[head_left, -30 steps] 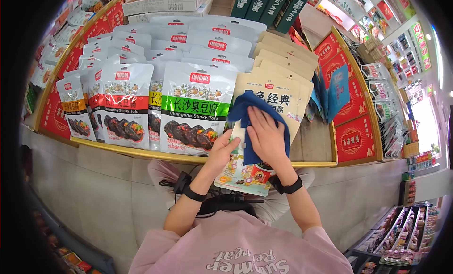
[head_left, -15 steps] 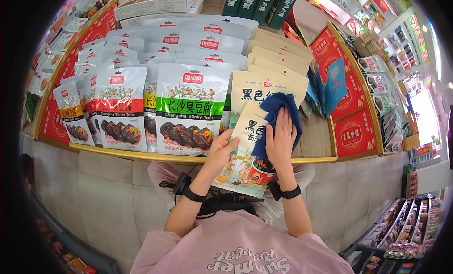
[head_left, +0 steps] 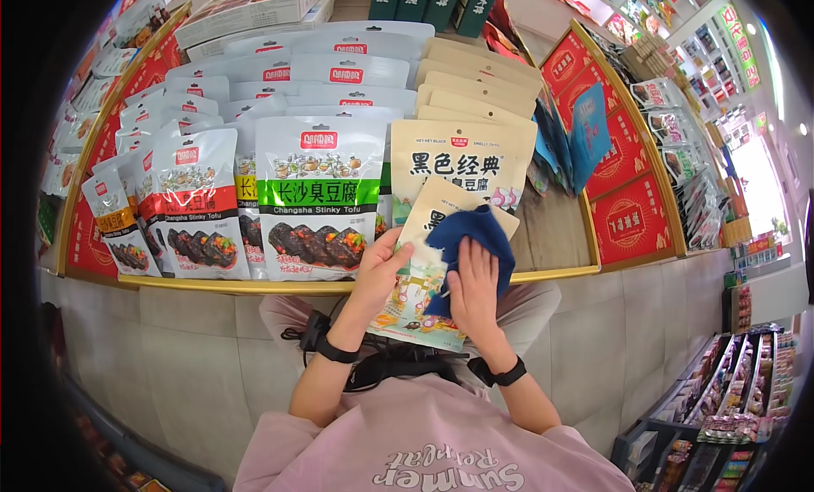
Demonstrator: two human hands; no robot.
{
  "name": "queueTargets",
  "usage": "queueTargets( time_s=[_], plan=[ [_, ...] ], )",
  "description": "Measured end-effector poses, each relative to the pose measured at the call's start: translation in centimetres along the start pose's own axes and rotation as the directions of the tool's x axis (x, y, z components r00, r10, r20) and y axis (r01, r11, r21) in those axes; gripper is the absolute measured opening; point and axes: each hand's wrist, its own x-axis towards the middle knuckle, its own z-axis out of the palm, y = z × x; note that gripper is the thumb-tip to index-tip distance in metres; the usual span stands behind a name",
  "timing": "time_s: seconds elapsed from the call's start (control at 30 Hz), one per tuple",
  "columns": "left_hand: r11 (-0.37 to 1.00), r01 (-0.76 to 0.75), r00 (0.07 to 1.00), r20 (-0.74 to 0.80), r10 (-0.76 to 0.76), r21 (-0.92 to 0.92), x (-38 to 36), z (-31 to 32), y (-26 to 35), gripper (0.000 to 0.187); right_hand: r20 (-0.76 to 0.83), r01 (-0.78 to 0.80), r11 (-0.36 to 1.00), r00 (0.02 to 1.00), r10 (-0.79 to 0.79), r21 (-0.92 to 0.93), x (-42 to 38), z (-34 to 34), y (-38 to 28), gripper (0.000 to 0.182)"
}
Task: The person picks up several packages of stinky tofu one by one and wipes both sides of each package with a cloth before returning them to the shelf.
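A cream snack bag (head_left: 405, 293) is held tilted over the front edge of the display, its left edge pinched between the thumb and fingers of my left hand (head_left: 378, 270). On the bag's right side lies a dark blue cloth (head_left: 496, 233), pressed flat by my right hand (head_left: 475, 290), whose fingers are stretched out and close together. The cloth covers part of the bag's printing. Just behind stands another cream bag (head_left: 449, 157) with black lettering.
White tofu bags (head_left: 320, 195) stand in rows on the left of the gold-edged display (head_left: 339, 286). More cream bags (head_left: 483, 77) stand behind, with blue packets (head_left: 585, 136) to their right. Green boxes (head_left: 424, 2) and white boxes (head_left: 250, 13) are at the back.
My right hand and the cloth have moved down and left across the bag, uncovering the lettering of the bag behind. The view has shifted slightly.
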Motion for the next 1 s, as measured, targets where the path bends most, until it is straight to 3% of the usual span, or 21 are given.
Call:
queueTargets(
  time_s=[0.17,0.27,0.3,0.37,0.4,0.47,0.53,0.6,0.77,0.87,1.0],
  plan=[
    [1.000,-0.008,1.000,-0.029,0.008,0.015,0.2,-0.5,-0.3,0.034,0.044,0.122,0.988,0.991,-0.126,0.091,-2.0,0.1,-2.5,0.064],
    [1.000,0.004,1.000,-0.017,-0.004,-0.011,0.2,-0.5,-0.2,0.033,0.069,0.177,0.983,0.981,-0.181,0.050,-2.6,0.0,-3.0,0.086],
    [1.000,0.003,1.000,-0.019,-0.004,-0.010,0.2,-0.6,-0.2,0.033,0.070,0.179,0.983,0.981,-0.182,0.052,-2.7,-0.3,-3.2,0.086],
    [1.000,0.026,1.000,-0.011,-0.026,0.002,0.3,-0.9,-0.2,0.032,0.132,0.214,0.973,0.966,-0.223,0.083,-3.0,-0.7,-3.6,0.106],
    [1.000,0.026,1.000,-0.011,-0.026,0.004,0.4,-0.9,-0.2,0.032,0.131,0.213,0.973,0.966,-0.223,0.084,-3.2,-0.9,-3.6,0.106],
    [0.999,0.030,0.999,-0.024,-0.030,0.014,0.5,-1.0,-0.2,0.032,0.299,0.257,0.964,0.917,-0.265,0.065,-3.4,-1.2,-3.6,0.120],
    [0.998,0.056,0.998,-0.023,-0.055,0.027,0.4,-1.1,-0.1,0.032,0.292,0.276,0.958,0.912,-0.287,0.079,-4.0,-0.5,-3.1,0.114],
    [0.996,0.072,0.997,-0.018,-0.071,0.049,0.5,-1.1,0.2,0.032,0.288,0.310,0.951,0.912,-0.291,-0.020,-4.2,0.0,-2.7,0.111],
    [0.995,0.090,0.996,0.003,-0.090,0.045,0.4,-0.9,0.6,0.040,0.183,0.252,0.957,0.944,-0.275,0.141,-3.2,-0.5,-2.1,0.100],
    [0.998,0.056,0.998,0.018,-0.057,0.041,0.4,-1.0,0.6,0.043,0.235,0.242,0.954,0.931,-0.280,0.178,-1.8,-1.2,-1.6,0.102],
    [0.997,0.040,0.997,-0.065,-0.044,-0.073,0.3,-1.8,0.2,0.045,0.231,0.344,0.929,0.900,-0.369,0.139,0.7,-1.9,-0.9,0.104]
  ],
)
